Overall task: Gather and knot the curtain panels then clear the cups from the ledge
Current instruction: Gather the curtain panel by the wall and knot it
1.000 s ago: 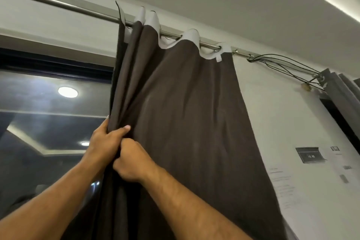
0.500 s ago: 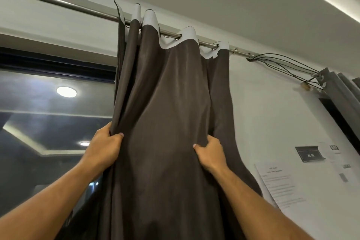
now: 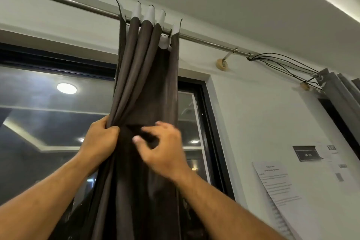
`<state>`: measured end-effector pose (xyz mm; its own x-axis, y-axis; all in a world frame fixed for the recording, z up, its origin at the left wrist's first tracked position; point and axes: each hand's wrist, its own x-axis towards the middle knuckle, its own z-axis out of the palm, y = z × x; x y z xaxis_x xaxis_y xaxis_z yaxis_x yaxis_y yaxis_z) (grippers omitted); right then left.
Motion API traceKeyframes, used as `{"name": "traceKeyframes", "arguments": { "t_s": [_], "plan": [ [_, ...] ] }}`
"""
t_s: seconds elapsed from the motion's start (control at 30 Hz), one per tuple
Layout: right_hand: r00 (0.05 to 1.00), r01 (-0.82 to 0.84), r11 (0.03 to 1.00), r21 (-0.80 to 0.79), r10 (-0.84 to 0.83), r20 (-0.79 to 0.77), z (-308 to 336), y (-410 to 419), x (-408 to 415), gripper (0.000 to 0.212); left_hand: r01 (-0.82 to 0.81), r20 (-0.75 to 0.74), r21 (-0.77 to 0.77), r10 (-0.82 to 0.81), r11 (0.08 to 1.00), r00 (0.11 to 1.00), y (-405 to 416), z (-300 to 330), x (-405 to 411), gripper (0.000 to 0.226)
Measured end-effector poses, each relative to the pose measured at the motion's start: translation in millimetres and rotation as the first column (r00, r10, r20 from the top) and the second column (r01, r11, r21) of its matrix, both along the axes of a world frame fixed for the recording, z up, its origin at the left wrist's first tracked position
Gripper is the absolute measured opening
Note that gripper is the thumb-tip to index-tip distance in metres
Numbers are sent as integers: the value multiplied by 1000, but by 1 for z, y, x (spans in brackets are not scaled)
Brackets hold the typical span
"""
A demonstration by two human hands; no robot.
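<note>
Curtain panel point(image 3: 144, 87) of dark brown cloth hangs bunched in tight folds from the metal rod point(image 3: 204, 40), in front of the dark window point(image 3: 48, 122). Left hand point(image 3: 100, 138) grips the gathered folds below the rod, fingers curled round the cloth. Right hand point(image 3: 161, 147), blurred, is just beside it against the fabric, fingers loosely bent and spread; it appears to hold nothing. Right of the curtain, black cables point(image 3: 282, 64) trail off the rod's end, with printed notices point(image 3: 276, 183) taped to the wall lower down.
</note>
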<state>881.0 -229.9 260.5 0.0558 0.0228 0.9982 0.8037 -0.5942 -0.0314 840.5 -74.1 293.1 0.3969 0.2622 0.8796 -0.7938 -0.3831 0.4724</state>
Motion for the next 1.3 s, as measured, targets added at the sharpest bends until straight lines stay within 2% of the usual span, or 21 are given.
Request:
{"name": "traceKeyframes", "arguments": {
  "t_s": [0.03,0.07,0.1,0.13,0.17,0.2,0.23,0.27,0.3,0.33,0.43,0.53,0.67,0.8,0.9,0.97,1.07,1.13,1.23,1.3],
  "plan": [
    [992,87,981,173,-101,76,0,-13,5,61,-4,-23,15,4,1000,1000,1,-1,0,43],
    [988,140,939,314,-153,20,2,-29,9,75,-14,-39,34,15,999,999,2,-2,2,43],
    [985,148,907,394,-100,-138,5,-43,12,92,-27,-44,55,29,998,999,3,-4,3,42],
    [954,89,891,444,52,-295,8,-52,17,103,-46,-45,76,50,996,998,4,-5,5,42],
    [893,0,882,472,213,-398,10,-60,22,101,-68,-45,95,72,993,996,3,-9,7,42],
    [834,-93,880,466,324,-446,9,-61,26,84,-85,-46,109,90,990,995,3,-14,9,46],
    [825,-134,897,422,337,-454,6,-58,28,56,-92,-51,117,98,989,994,2,-20,13,53],
    [854,-122,928,352,278,-439,1,-53,26,32,-94,-52,112,101,989,994,1,-29,16,61],
    [889,-94,951,295,214,-404,-4,-43,24,20,-103,-45,101,108,990,993,0,-38,19,67],
    [917,-74,960,268,171,-360,-9,-31,21,20,-118,-24,89,120,989,992,-2,-47,23,71],
    [961,-101,979,175,142,-238,-21,12,1,42,-83,52,82,79,993,996,-7,-69,31,76],
    [942,-145,988,59,156,-296,-17,50,-9,58,25,104,60,-31,998,994,-6,-77,27,62],
    [935,-182,978,-102,140,-326,9,85,-27,42,98,151,-5,-96,995,984,18,-74,4,44],
    [920,-255,946,-202,173,-352,22,126,-44,46,121,213,-82,-101,989,972,51,-70,-17,34],
    [856,-400,907,-127,321,-406,8,144,-42,44,100,189,-49,-89,994,978,74,-80,-22,29],
    [804,-462,887,5,421,-420,-17,140,-43,55,171,91,-14,-169,985,981,86,-96,-18,22],
    [773,-493,860,129,502,-387,-57,122,-36,52,339,-67,-60,-343,939,937,85,-123,-15,42],
    [793,-448,883,142,465,-393,-84,107,-33,59,381,-178,-48,-383,924,907,78,-140,-16,46],
    [852,-324,941,92,333,-404,-117,84,-34,83,374,-183,65,-357,925,916,65,-163,-14,21],
    [870,-272,958,87,283,-404,-133,74,-40,88,349,-186,134,-322,927,928,59,-179,-10,13]
  ]
}}
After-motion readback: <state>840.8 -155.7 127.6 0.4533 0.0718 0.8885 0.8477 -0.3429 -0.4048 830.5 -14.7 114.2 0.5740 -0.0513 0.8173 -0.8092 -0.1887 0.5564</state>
